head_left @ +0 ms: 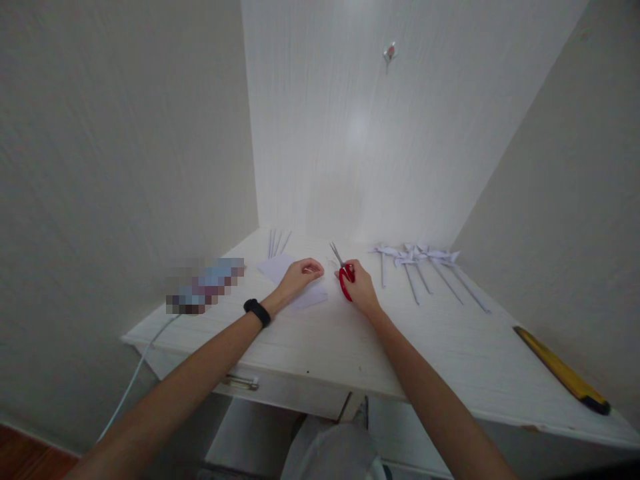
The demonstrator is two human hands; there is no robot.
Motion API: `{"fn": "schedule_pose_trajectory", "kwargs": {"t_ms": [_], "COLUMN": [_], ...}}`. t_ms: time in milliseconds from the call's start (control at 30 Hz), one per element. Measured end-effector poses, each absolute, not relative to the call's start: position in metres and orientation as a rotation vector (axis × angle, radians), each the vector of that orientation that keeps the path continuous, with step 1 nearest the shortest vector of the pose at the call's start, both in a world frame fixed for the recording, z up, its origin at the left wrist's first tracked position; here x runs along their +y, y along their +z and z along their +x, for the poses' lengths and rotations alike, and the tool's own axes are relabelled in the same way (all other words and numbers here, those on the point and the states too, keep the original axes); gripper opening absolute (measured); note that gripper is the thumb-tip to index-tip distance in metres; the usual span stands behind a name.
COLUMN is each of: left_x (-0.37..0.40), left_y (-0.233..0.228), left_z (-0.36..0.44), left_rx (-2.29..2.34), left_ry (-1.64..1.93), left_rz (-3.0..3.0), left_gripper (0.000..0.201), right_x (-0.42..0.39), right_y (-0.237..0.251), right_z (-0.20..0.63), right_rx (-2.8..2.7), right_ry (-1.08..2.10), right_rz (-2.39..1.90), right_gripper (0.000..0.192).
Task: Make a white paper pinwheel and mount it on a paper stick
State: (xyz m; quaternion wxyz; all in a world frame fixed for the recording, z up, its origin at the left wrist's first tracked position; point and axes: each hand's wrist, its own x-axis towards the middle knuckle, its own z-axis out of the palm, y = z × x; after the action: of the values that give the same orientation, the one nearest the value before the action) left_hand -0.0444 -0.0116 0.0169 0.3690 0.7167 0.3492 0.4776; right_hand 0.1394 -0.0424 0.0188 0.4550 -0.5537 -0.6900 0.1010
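Red-handled scissors point(344, 275) sit gripped in the right hand point(359, 285); the left hand point(300, 275) pinches white paper point(280, 270) on the table point(450, 347).

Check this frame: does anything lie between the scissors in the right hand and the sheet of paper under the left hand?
Nothing visible does. The right hand holds the red-handled scissors with the blades pointing up and left, toward the left hand, which rests on the white paper. Only bare desk shows in the gap between them.

Scissors point(344, 272): metal blades w/ glossy red plastic handles (paper point(280, 268) matt).
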Motion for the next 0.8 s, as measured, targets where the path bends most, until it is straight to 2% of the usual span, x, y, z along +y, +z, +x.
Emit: {"fn": "schedule_pose_trajectory", "kwargs": {"t_ms": [267, 400, 600, 800], "left_x": [-0.009, -0.007, -0.005, -0.009], "left_y": [0.000, -0.003, -0.003, 0.002], "left_z": [-0.047, -0.048, -0.048, -0.050], "left_rx": [0.950, 0.926, 0.910, 0.935], "left_ry": [0.897, 0.848, 0.839, 0.887], "left_rz": [2.456, 2.530, 2.557, 2.509], "left_gripper": [0.019, 0.020, 0.009, 0.010], "right_x": [-0.035, -0.035, -0.035, -0.039], "right_y": [0.012, 0.011, 0.010, 0.015], "right_z": [0.147, 0.146, 0.146, 0.145], "right_rx": [-1.614, -1.625, -1.647, -1.627], "right_ry": [0.268, 0.292, 0.285, 0.307], "right_rz": [-1.466, -1.463, -1.472, -1.472], "right_gripper": [0.026, 0.026, 0.027, 0.027]}}
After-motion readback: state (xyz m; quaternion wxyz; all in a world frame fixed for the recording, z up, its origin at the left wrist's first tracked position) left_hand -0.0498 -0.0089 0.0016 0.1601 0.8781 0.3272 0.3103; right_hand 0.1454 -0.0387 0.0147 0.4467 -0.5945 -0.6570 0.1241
